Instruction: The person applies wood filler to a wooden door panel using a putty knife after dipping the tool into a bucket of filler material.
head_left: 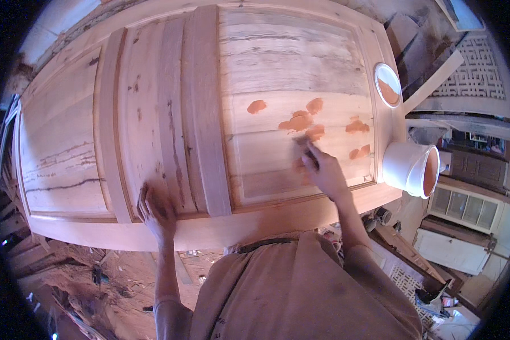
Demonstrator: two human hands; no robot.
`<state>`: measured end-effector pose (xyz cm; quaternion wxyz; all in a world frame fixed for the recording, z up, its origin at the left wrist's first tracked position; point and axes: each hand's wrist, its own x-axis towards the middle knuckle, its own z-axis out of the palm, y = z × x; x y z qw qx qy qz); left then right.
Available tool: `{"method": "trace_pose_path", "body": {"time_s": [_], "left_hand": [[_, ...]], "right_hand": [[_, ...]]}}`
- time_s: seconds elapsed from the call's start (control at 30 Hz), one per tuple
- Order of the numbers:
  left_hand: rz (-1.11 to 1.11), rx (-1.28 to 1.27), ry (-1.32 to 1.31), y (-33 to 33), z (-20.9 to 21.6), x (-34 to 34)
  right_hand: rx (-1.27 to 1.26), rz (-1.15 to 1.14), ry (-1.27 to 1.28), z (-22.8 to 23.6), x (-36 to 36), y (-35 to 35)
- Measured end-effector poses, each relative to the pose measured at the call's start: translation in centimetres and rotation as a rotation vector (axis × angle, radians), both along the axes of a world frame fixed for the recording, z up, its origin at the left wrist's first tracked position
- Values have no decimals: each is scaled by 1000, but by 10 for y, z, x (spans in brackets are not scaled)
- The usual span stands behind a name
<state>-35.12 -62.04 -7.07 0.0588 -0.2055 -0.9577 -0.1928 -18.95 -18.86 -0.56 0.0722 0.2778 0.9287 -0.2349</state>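
Two hands: the left hand and the right hand are both at the wooden door, which lies flat in front of the person.
Left fingers: they are bent and loosely together, and they rest on the wood near the lower edge, left of the thick middle strip; I see nothing held in them.
Right fingers: they are closed around a dark scraper, pinching it; because of blur, I cannot tell the exact place of each finger.
Scraper: its end is over the right panel of the door, just beside the orange-brown patches; whether it touches the wood, I cannot tell.
Patches: several are grouped in the middle of this panel, one lies apart to the left, others nearer the right frame.
White lid: the round lid lies at the right end of the door, with orange-brown paste on it.
White bucket: the bucket is near the lid, and its inside is orange-brown.
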Motion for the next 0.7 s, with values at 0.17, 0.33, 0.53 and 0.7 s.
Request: {"method": "trace_pose_path", "body": {"time_s": [0.17,0.33,0.53,0.7], "left_hand": [[32,-35,-5,-1,0,0],[26,-45,13,5,3,-3],[26,-12,1,5,2,-2],[19,-15,-9,4,1,-2]], "right_hand": [[-737,-407,-27,51,-12,59],[-448,-126,-162,5,-19,115],[-81,14,-214,8,-39,102],[-122,5,-305,10,-50,104]]}}
